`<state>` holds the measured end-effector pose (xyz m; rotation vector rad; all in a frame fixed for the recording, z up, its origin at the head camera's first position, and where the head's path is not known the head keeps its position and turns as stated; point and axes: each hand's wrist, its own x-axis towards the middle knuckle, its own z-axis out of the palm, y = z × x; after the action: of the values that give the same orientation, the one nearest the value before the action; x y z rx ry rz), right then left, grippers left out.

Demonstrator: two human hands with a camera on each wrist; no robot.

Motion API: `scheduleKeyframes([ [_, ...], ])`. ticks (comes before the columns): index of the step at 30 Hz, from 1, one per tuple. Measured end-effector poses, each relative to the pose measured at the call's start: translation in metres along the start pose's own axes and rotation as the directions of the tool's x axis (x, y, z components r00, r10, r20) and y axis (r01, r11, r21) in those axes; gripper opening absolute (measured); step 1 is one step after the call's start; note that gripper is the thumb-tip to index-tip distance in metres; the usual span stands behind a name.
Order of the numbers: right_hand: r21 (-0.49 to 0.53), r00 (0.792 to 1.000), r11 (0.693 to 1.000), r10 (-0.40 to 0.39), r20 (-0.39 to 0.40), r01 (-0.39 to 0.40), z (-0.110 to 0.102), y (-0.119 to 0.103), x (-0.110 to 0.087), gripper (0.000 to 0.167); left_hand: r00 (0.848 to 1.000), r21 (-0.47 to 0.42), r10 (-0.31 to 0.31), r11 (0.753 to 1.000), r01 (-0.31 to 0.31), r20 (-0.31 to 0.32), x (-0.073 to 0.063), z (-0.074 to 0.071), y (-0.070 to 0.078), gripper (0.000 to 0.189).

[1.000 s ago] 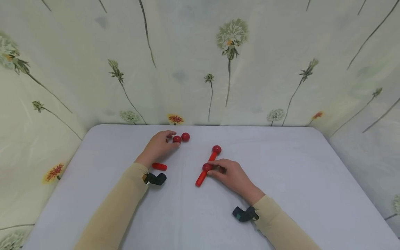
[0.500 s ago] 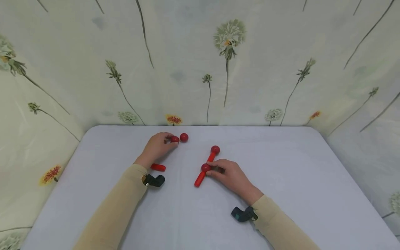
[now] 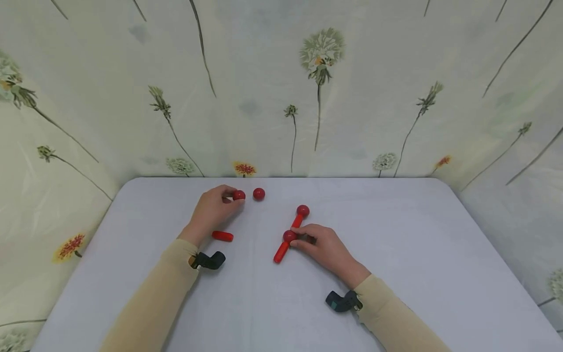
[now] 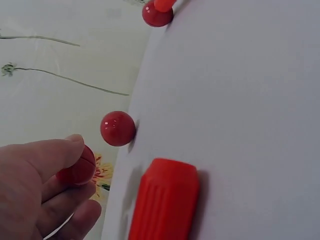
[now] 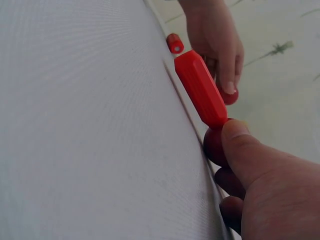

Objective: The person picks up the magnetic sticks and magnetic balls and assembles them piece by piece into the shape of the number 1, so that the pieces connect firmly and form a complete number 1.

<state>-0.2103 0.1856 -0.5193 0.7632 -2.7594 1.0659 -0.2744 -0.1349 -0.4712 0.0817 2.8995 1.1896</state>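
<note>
My left hand (image 3: 214,208) pinches a glossy red ball (image 3: 239,195) near the far edge of the table; the left wrist view shows the ball (image 4: 79,169) between thumb and fingers. A second loose red ball (image 3: 259,194) sits just to its right, apart from it. My right hand (image 3: 325,247) grips a red ball (image 3: 290,236) between thumb and fingers. From that ball a red ribbed rod (image 3: 281,252) points toward me, and another red rod (image 3: 297,221) leads away to an end ball (image 3: 303,210). These pieces form one slanting line.
A loose red rod (image 3: 223,236) lies on the white-covered table (image 3: 396,244), beside my left wrist. Small dark cameras (image 3: 210,260) are strapped at both wrists. Behind the table's far edge hangs a flower-patterned cloth (image 3: 264,98).
My left hand has closed on the ball and drawn it left, widening the gap to the second ball. My right hand stays on its ball.
</note>
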Motion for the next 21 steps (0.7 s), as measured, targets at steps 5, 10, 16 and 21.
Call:
scheduleKeyframes([
  [5, -0.015, 1.0, 1.0, -0.008, -0.005, 0.008, 0.001, 0.001, 0.001, 0.039, 1.0, -0.034, -0.016, 0.999, 0.015, -0.021, -0.011, -0.008, -0.001, 0.046],
  [10, -0.025, 1.0, 1.0, -0.014, -0.01, 0.014, 0.001, 0.0, 0.001, 0.039, 0.999, -0.049, -0.032, 0.998, 0.031, -0.027, -0.02, -0.012, -0.001, 0.049],
  [16, -0.023, 1.0, 1.0, -0.004, -0.006, 0.004, 0.002, 0.002, 0.001, 0.038, 0.999, -0.058, -0.049, 0.997, 0.049, 0.007, -0.033, -0.012, 0.002, 0.049],
  [21, -0.01, 1.0, 1.0, -0.014, -0.01, 0.014, 0.003, 0.002, 0.002, 0.04, 0.999, -0.073, -0.03, 0.997, 0.032, 0.023, -0.046, -0.01, 0.005, 0.047],
])
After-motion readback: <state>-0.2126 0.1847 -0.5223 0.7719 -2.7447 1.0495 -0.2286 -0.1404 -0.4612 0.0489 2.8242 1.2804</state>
